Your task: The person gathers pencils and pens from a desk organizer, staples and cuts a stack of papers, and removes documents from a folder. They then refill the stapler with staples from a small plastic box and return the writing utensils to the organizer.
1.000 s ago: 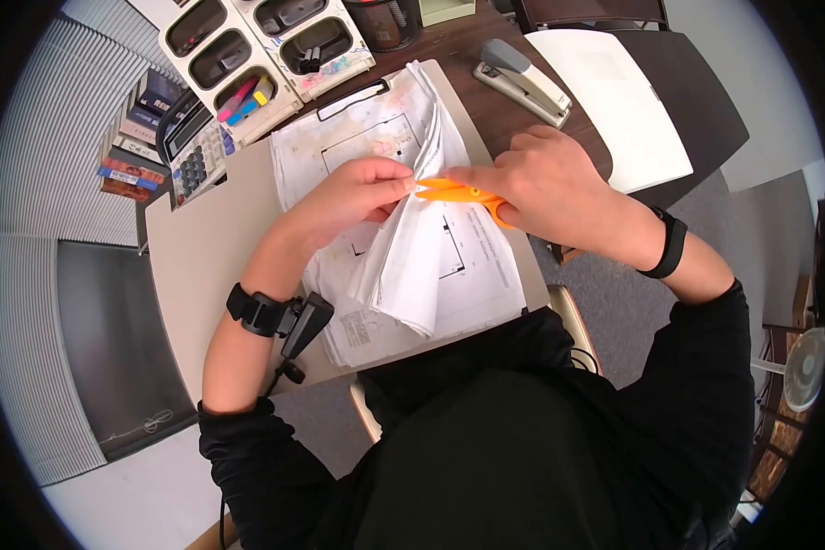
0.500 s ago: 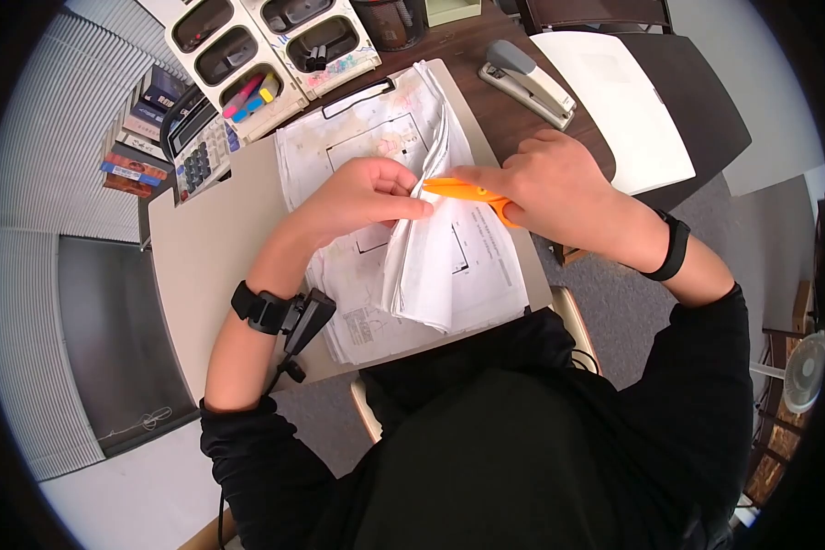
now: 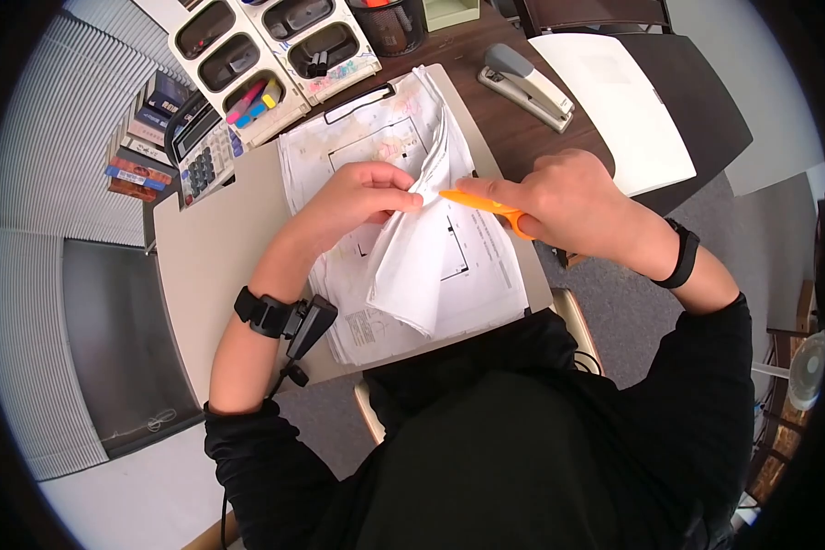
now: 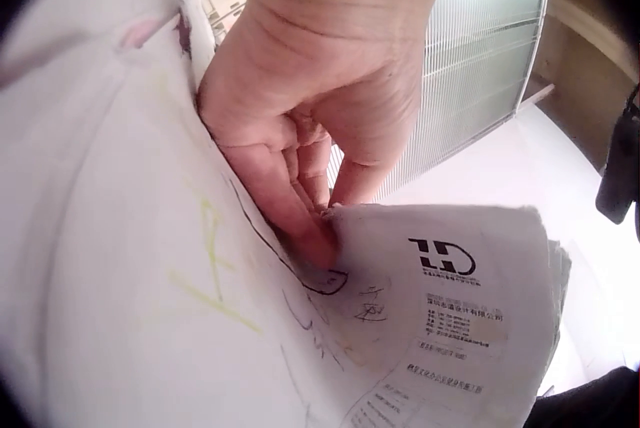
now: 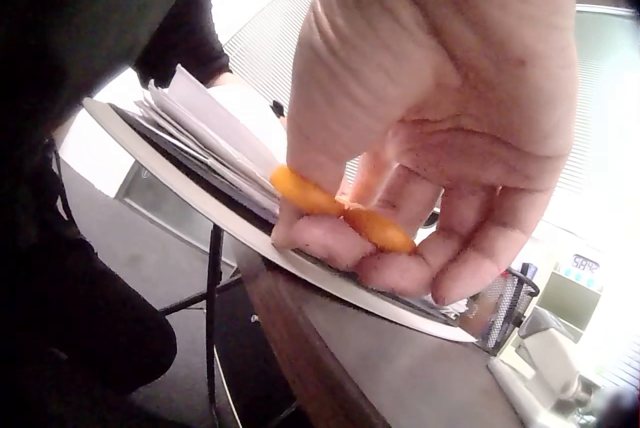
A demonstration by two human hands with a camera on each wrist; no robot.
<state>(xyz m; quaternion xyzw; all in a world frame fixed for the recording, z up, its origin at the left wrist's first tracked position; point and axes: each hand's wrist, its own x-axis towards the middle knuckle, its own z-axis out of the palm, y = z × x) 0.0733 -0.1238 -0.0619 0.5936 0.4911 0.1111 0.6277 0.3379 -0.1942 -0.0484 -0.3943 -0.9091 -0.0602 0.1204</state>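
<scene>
My left hand [image 3: 362, 197] pinches the lifted edge of a stack of printed paper sheets [image 3: 411, 270], thumb against fingers. In the left wrist view, the held paper [image 4: 450, 288] shows print and a black logo beside the left hand [image 4: 310, 98]. Orange scissors [image 3: 482, 203] are in my right hand [image 3: 568, 203], blades together, tip pointing left close to the raised fold. Up close, fingers of the right hand [image 5: 440, 128] curl through the orange handle loops [image 5: 310, 193]. More printed sheets lie flat beneath, under the metal clip [image 3: 359, 103] of a clipboard.
A grey stapler [image 3: 527, 87] lies beyond the right hand, beside a white sheet [image 3: 614, 110]. At the back left stand a white organizer [image 3: 270, 115] holding markers, a calculator [image 3: 206, 165] and stacked books [image 3: 142, 137]. A mesh pen cup [image 3: 399, 27] stands at the back.
The scissors, open at the paper's edge a second ago, are now together and drawn slightly right, away from the fold. The left fingers have shifted their pinch a little, and the raised sheets swayed.
</scene>
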